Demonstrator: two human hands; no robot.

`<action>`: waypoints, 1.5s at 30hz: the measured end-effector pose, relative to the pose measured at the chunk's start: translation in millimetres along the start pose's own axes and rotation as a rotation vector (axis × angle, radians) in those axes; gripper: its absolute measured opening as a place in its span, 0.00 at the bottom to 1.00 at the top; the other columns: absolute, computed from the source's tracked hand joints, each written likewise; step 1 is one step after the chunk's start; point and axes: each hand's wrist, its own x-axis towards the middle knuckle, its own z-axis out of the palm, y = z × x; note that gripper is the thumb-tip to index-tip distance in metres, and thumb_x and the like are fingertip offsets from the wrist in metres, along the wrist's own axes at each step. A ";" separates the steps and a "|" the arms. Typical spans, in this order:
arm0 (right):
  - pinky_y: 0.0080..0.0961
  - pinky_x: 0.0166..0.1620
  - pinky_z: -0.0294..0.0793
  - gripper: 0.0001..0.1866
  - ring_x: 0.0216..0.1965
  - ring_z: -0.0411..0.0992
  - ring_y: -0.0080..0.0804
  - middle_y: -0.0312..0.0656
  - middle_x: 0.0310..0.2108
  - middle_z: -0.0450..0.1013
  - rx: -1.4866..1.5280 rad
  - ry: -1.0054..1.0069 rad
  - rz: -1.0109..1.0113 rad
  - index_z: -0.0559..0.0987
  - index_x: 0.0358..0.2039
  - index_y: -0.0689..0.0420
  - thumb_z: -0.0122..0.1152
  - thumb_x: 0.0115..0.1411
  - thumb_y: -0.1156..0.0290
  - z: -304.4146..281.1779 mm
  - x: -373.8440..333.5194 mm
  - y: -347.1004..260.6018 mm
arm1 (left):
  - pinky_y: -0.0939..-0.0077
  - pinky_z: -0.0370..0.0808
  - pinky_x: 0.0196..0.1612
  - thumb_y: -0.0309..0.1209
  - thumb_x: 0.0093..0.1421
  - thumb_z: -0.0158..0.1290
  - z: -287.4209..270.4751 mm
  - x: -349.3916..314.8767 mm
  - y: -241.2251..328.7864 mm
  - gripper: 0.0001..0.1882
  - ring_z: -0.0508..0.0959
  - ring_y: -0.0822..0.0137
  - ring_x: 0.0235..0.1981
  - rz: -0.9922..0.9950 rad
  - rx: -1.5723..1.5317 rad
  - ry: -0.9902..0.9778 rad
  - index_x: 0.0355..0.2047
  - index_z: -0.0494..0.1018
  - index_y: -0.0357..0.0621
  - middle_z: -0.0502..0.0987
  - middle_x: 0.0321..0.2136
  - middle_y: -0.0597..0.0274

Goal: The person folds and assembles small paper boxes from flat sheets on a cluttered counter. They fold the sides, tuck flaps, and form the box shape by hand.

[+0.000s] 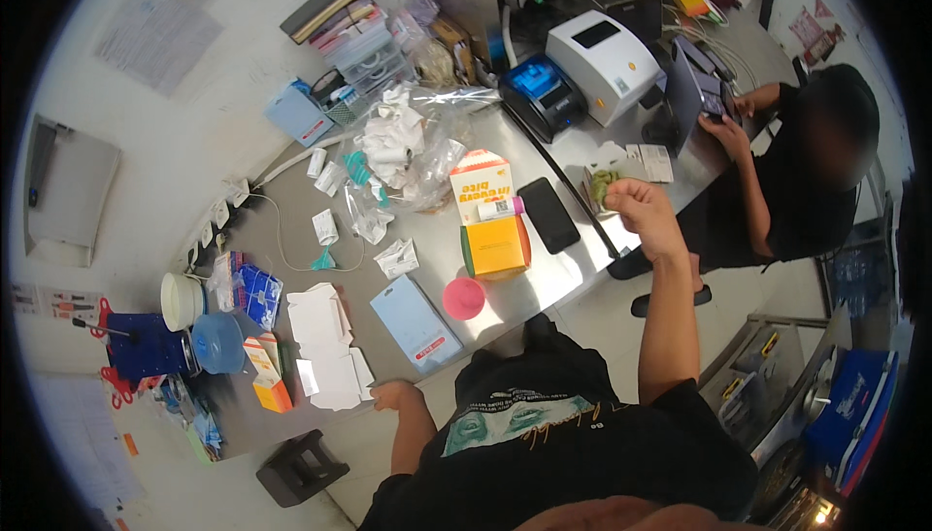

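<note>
My right hand reaches over the right side of the metal table, fingers pinching a small green, leafy-looking piece. What exactly it is cannot be made out. Just behind it is a small open carton, partly hidden by the piece and my fingers. At the table's front edge rests my left hand, fingers stretched out beside the corner of a flattened white carton, holding nothing. Between my hands lie a light-blue box, a pink round cup, an orange-and-white food carton and a black phone.
Crumpled paper and plastic bags pile up at the back. A black printer and a white printer stand farther right. Another person sits at the right, hands at a device. A dark stool stands below the table's left edge.
</note>
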 end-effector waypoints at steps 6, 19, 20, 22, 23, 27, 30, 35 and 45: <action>0.19 0.23 0.55 0.14 0.20 0.62 0.14 0.28 0.24 0.73 0.318 -0.339 -0.116 0.83 0.38 0.64 0.78 0.53 0.73 100.4 -88.0 -49.7 | 0.44 0.82 0.42 0.71 0.70 0.28 -52.4 34.5 -7.0 0.47 0.84 0.38 0.43 -0.039 0.168 -0.493 0.66 0.60 0.38 0.81 0.45 0.31; 0.32 0.21 0.60 0.17 0.18 0.71 0.34 0.50 0.25 0.80 0.409 -1.172 -0.514 0.85 0.43 0.74 0.77 0.60 0.73 321.8 -164.5 -104.2 | 0.70 0.79 0.28 0.49 0.74 0.51 -101.4 101.3 213.7 0.30 0.82 0.62 0.21 0.687 1.086 -1.618 0.24 0.79 0.35 0.80 0.18 0.53; 0.28 0.23 0.61 0.19 0.20 0.70 0.29 0.45 0.25 0.80 0.399 -0.913 -0.426 0.86 0.43 0.73 0.78 0.59 0.68 334.9 -179.9 -81.6 | 0.68 0.80 0.31 0.45 0.72 0.53 -90.5 107.9 221.5 0.25 0.83 0.61 0.24 0.909 1.024 -1.581 0.27 0.79 0.35 0.80 0.20 0.53; 0.19 0.28 0.64 0.25 0.22 0.69 0.17 0.36 0.24 0.78 0.389 -0.404 -0.231 0.86 0.44 0.70 0.79 0.58 0.59 362.9 -217.7 -32.0 | 0.63 0.80 0.43 0.38 0.67 0.59 -75.8 116.5 229.7 0.14 0.83 0.57 0.36 1.133 0.766 -1.505 0.39 0.79 0.37 0.82 0.31 0.50; 0.19 0.30 0.67 0.23 0.23 0.69 0.18 0.37 0.24 0.78 0.379 -0.397 -0.145 0.86 0.43 0.70 0.77 0.60 0.61 360.0 -217.4 -3.8 | 0.58 0.79 0.51 0.36 0.64 0.62 -75.0 113.9 235.2 0.16 0.83 0.54 0.45 1.129 0.609 -1.484 0.47 0.79 0.39 0.82 0.40 0.48; 0.35 0.44 0.77 0.30 0.40 0.78 0.40 0.54 0.39 0.80 -0.571 0.027 0.255 0.72 0.63 0.68 0.68 0.64 0.67 306.3 -228.7 220.6 | 0.47 0.63 0.70 0.38 0.56 0.69 -67.1 140.9 236.6 0.41 0.63 0.39 0.69 1.795 0.883 -1.280 0.68 0.66 0.42 0.62 0.69 0.37; 0.48 0.76 0.55 0.56 0.78 0.46 0.66 0.71 0.74 0.53 -1.492 0.078 0.940 0.35 0.78 0.64 0.65 0.66 0.60 331.4 -289.0 312.0 | 0.40 0.52 0.75 0.45 0.49 0.74 -65.4 163.3 227.6 0.57 0.50 0.29 0.75 1.722 1.116 -1.424 0.75 0.56 0.43 0.45 0.75 0.26; 0.43 0.61 0.75 0.35 0.56 0.78 0.48 0.58 0.59 0.77 -0.083 0.268 0.998 0.78 0.60 0.69 0.55 0.73 0.45 363.5 -365.3 382.3 | 0.36 0.52 0.73 0.50 0.46 0.75 -60.4 175.1 220.1 0.64 0.46 0.29 0.76 1.941 1.117 -1.389 0.76 0.51 0.42 0.41 0.76 0.26; 0.43 0.53 0.81 0.28 0.49 0.82 0.48 0.55 0.51 0.82 -0.311 0.426 1.020 0.83 0.51 0.69 0.70 0.63 0.56 385.3 -391.2 408.2 | 0.23 0.48 0.70 0.58 0.45 0.74 -48.8 168.9 225.7 0.70 0.37 0.25 0.77 2.022 1.253 -1.588 0.77 0.48 0.40 0.33 0.77 0.25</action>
